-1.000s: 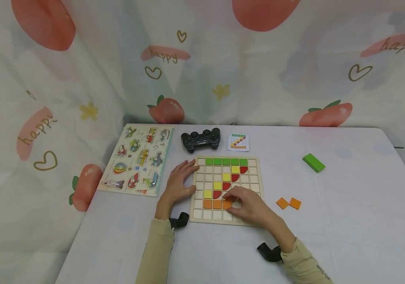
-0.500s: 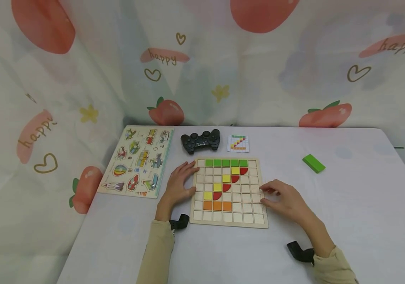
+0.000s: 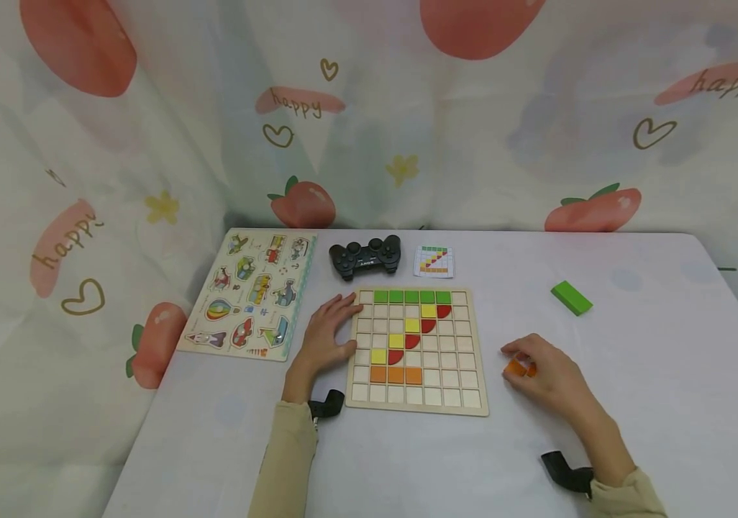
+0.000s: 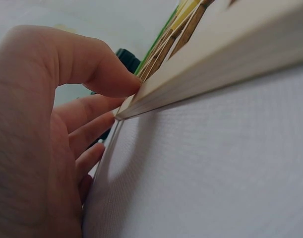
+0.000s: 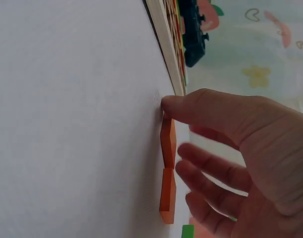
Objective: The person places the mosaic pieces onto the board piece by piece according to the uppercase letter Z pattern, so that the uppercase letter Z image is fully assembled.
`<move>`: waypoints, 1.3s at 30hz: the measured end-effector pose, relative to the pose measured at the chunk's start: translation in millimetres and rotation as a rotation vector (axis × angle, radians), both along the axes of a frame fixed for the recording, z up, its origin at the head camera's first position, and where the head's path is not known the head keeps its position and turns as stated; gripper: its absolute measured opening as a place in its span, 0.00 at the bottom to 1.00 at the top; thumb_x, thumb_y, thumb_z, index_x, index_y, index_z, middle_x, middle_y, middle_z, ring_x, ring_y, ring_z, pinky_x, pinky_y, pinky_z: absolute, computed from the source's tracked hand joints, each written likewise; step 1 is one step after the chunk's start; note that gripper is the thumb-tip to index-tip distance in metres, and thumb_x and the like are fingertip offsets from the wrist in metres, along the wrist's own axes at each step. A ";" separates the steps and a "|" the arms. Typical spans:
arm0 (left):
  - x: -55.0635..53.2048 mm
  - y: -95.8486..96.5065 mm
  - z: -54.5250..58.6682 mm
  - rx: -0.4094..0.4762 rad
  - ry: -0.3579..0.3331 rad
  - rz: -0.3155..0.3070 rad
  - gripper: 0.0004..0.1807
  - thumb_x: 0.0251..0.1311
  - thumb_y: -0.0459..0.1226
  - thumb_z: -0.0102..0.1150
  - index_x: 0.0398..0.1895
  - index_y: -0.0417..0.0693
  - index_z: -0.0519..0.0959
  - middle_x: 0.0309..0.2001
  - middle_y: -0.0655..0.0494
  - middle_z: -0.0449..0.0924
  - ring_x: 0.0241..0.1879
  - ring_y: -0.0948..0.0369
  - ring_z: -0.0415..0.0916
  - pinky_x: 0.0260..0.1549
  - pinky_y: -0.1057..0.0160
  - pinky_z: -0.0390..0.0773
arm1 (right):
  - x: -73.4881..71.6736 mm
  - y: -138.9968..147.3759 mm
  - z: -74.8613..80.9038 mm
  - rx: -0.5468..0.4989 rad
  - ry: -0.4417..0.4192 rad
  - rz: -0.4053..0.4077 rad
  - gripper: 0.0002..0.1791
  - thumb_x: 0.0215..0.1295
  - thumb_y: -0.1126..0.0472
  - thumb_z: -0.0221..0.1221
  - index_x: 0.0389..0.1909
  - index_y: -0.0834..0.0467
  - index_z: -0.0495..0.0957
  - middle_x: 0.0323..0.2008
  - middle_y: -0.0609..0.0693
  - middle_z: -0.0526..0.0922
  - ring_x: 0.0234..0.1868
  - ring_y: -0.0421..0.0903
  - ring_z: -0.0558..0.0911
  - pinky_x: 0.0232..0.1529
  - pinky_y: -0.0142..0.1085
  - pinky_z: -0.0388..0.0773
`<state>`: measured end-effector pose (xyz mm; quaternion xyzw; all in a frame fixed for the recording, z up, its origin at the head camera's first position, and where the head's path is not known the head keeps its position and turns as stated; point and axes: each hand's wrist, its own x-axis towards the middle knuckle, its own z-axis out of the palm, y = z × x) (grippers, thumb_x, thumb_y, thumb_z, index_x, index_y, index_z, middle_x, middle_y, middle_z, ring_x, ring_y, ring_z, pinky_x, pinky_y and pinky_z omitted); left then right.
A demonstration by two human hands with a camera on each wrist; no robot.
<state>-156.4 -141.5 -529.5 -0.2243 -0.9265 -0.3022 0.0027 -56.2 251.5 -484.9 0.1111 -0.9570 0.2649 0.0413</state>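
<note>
A wooden grid board (image 3: pixel 480 388) lies flat with green squares (image 3: pixel 411 296) along its top row. Yellow squares (image 3: pixel 396 341) and red quarter-round tiles (image 3: pixel 412 342) step down diagonally to three orange squares (image 3: pixel 396 375). My left hand (image 3: pixel 325 337) rests at the board's left edge, its thumb (image 4: pixel 119 82) touching the rim. To the right of the board, my right hand (image 3: pixel 550 378) reaches around two loose orange square tiles (image 3: pixel 515 367) on the table. Its thumb tip (image 5: pixel 172 106) meets the end of one tile (image 5: pixel 168 141), while the other fingers stand apart from the tiles.
A green block (image 3: pixel 572 298) lies at the right. Behind the board are a black game controller (image 3: pixel 365 257) and a small pattern card (image 3: pixel 434 261). A picture puzzle board (image 3: pixel 246 295) lies at the left, near the patterned cloth wall (image 3: pixel 356 173).
My right hand has left the orange squares on the board and moved right to the two loose orange tiles. My left hand stays at the board's edge.
</note>
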 end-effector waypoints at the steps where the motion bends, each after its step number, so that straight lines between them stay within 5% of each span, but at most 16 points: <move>1: 0.3 -0.1 0.2 0.004 0.000 -0.001 0.39 0.43 0.44 0.57 0.67 0.53 0.73 0.74 0.59 0.60 0.75 0.54 0.50 0.71 0.45 0.50 | -0.1 -0.4 0.8 0.010 0.001 -0.008 0.17 0.47 0.65 0.71 0.41 0.61 0.83 0.35 0.51 0.80 0.33 0.47 0.77 0.29 0.38 0.74; 8: 0.4 -0.4 0.7 0.009 0.004 -0.003 0.39 0.43 0.44 0.56 0.66 0.52 0.73 0.74 0.58 0.61 0.74 0.53 0.51 0.70 0.42 0.51 | -0.1 0.1 4.6 0.032 -0.060 -0.035 0.15 0.49 0.64 0.69 0.40 0.61 0.82 0.30 0.47 0.78 0.31 0.46 0.77 0.29 0.39 0.73; 15: -4.6 0.0 4.2 0.004 0.016 0.000 0.39 0.43 0.44 0.57 0.67 0.54 0.73 0.74 0.58 0.60 0.75 0.54 0.50 0.71 0.44 0.50 | -7.9 -13.7 7.9 -0.036 0.062 -0.039 0.16 0.47 0.67 0.70 0.40 0.61 0.83 0.31 0.48 0.81 0.31 0.47 0.79 0.29 0.38 0.75; 24: 0.6 -0.4 0.3 0.014 -0.004 0.002 0.38 0.43 0.42 0.58 0.66 0.54 0.74 0.74 0.60 0.60 0.74 0.54 0.51 0.71 0.44 0.51 | -13.1 -64.4 -1.5 -0.191 0.094 0.198 0.18 0.47 0.67 0.73 0.41 0.61 0.82 0.35 0.46 0.83 0.33 0.43 0.79 0.30 0.33 0.77; 31: 0.9 -1.1 -1.9 0.019 0.015 0.007 0.38 0.43 0.42 0.57 0.66 0.54 0.74 0.74 0.60 0.61 0.74 0.54 0.52 0.71 0.44 0.51 | -10.8 -90.8 -5.5 -0.192 -0.003 0.234 0.19 0.49 0.62 0.74 0.44 0.58 0.83 0.39 0.44 0.84 0.38 0.41 0.80 0.40 0.36 0.81; 39: 0.4 0.3 -0.9 0.000 -0.006 0.013 0.38 0.43 0.42 0.57 0.67 0.55 0.73 0.74 0.61 0.60 0.75 0.55 0.50 0.72 0.46 0.50 | -9.2 -98.6 -9.8 -0.222 0.008 0.271 0.22 0.48 0.62 0.75 0.47 0.58 0.83 0.38 0.44 0.86 0.39 0.41 0.83 0.42 0.39 0.82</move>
